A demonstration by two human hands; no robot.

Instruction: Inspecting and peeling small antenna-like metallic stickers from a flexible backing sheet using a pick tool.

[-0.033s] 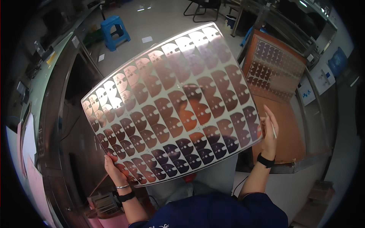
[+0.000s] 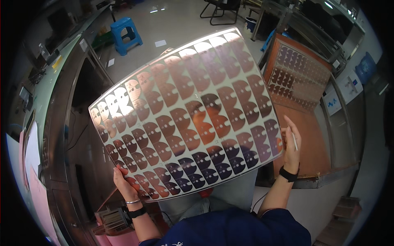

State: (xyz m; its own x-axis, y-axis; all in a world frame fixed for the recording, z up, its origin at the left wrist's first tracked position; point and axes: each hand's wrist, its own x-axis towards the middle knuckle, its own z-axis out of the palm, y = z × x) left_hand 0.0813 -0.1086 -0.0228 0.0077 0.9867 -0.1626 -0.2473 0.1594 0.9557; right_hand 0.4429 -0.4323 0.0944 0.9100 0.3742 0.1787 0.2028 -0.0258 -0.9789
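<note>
A large thin circuit board panel (image 2: 164,137) with rows of shiny copper-coloured rounded shapes is raised in front of me, tilted with its right side higher. The shiny surface shows bright glare at the upper left and an orange reflection near the middle. My left hand (image 2: 124,185) grips the lower left edge, its fingers partly hidden behind the panel. At the right edge, my right hand (image 2: 292,144) holds the panel, with part of the grip hidden. A thin white stick (image 2: 295,143) is also held between its fingers.
To the right, a similar patterned panel (image 2: 298,89) leans in an orange-brown frame above an orange-brown board (image 2: 305,143). A blue stool (image 2: 125,36) stands at the far left. Along the left runs a pale green counter (image 2: 45,135). A dark chair (image 2: 221,10) stands at the back.
The panel's upper edge has dropped slightly toward me, and the reflections on it have shifted. Both hands keep their hold.
</note>
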